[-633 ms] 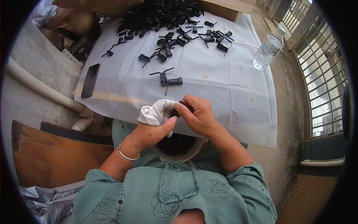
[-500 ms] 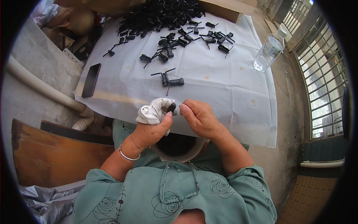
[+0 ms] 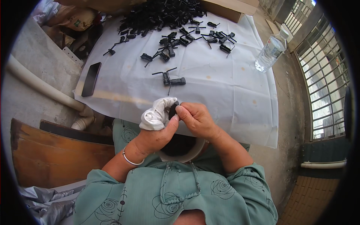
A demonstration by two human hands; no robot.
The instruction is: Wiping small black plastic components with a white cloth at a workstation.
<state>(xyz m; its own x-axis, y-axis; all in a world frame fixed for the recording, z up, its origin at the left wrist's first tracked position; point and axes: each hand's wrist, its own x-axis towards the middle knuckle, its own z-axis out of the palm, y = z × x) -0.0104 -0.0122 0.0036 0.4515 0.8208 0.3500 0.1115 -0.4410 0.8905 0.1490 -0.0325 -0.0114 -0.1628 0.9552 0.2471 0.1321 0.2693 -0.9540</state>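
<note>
White cloth point(image 3: 153, 117) is covering fingers of the left hand point(image 3: 157, 137), whose grip is holding a small black part point(image 3: 173, 110) snugly over the near side of the tabletop point(image 3: 221, 92). The right hand point(image 3: 198, 119) is pinching the same part's upper end, thumb and forefinger drawn close together. That one piece seems to be midway through its handling. Beyond, a lone black piece point(image 3: 167, 78) is lying nearest, while a large black heap point(image 3: 157, 18) is filling the far end. Whether those are finished or waiting, I cannot tell.
</note>
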